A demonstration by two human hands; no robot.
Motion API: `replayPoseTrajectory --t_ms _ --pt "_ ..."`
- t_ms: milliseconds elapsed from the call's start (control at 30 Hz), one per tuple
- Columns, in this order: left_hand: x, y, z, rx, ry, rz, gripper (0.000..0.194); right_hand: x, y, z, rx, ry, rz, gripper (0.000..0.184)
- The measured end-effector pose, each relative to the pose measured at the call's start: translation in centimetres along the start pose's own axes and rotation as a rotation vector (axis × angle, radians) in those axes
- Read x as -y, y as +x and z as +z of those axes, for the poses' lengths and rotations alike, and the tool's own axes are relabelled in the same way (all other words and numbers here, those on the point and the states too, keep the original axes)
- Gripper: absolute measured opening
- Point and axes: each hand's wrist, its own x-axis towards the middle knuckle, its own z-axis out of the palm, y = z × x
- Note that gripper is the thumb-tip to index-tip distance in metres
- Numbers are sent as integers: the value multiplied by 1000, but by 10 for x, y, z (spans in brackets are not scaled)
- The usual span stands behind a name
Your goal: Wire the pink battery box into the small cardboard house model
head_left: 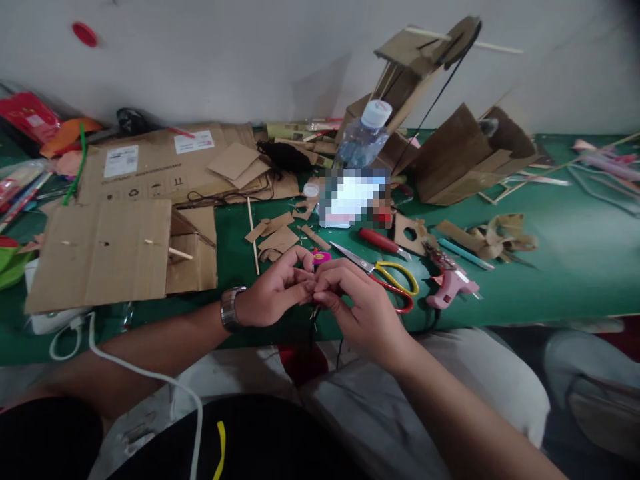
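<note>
My left hand (pixel 275 290), with a metal-banded watch (pixel 233 309) on its wrist, is closed with thumb and fingers pinched together. My right hand (pixel 357 303) pinches at the same spot, its fingertips meeting those of the left. What they hold between them is too small and covered to make out. Dark strands (pixel 313 323) hang just below the fingertips. A small pink object with a yellow mark (pixel 321 257) shows just behind the fingers. Right of my hands lie scissors (pixel 373 268) with one yellow and one red handle, blades pointing left.
Cardboard scraps (pixel 280 240), a red-handled tool (pixel 383 243) and a pink glue gun (pixel 450 283) lie on the green table (pixel 565 267). A plastic bottle (pixel 360 143) stands ahead. Cardboard boxes (pixel 100 253) are at left, a cardboard structure (pixel 415 60) behind. A white cable (pixel 150 370) crosses my left forearm.
</note>
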Motion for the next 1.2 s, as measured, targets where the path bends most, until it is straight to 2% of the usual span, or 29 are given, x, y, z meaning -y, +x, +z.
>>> replayPoseTrajectory --t_ms 300,533,700,833,1000,1200 --pt "-1 -1 0 -12 117 77 28 2 -6 4 31 16 187 6" --pt "0 -1 1 -74 176 114 28 0 -5 7 -64 3 136 12" --pt "5 -6 2 -173 434 252 18 -1 -8 7 2 108 308 11" --pt "7 -10 3 -185 532 286 16 1 -8 7 -2 143 349 12" --pt "6 -8 4 -193 504 263 22 1 -7 8 17 223 393 20" --pt "2 -3 2 -253 292 165 29 1 -4 3 -44 199 391 21"
